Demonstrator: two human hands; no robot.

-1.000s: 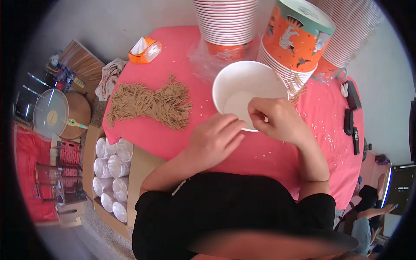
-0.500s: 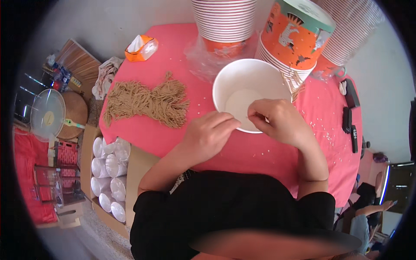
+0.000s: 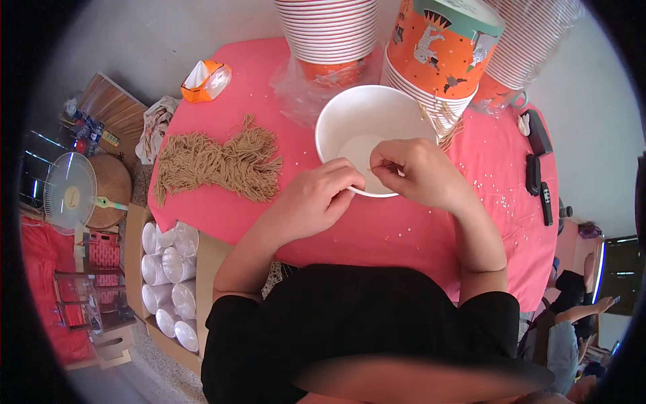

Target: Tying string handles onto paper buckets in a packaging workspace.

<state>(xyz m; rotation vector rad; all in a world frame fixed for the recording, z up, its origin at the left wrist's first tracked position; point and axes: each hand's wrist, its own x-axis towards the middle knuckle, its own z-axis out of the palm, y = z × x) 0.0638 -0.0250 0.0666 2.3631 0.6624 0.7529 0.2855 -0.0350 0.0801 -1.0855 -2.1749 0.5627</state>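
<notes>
Left hand (image 3: pixel 313 196): grip bent at the near left rim of the white bucket (image 3: pixel 397 111); whether it clamps the rim, cannot tell.
Right hand (image 3: pixel 424 172): grip together, thumb against finger, over the bucket's near side; cannot tell if something thin lies between.
White bucket: on the pink counter (image 3: pixel 424 246), mouth open, between the hands and the far stacks.
Brown strands (image 3: pixel 452 131): just beside the bucket's right side.
Cord bundle (image 3: pixel 215 165): on the counter, left of the bucket.
Overturned orange bucket (image 3: pixel 441 50): far right, atop a stack.
Orange packet (image 3: pixel 195 84): far left.
</notes>
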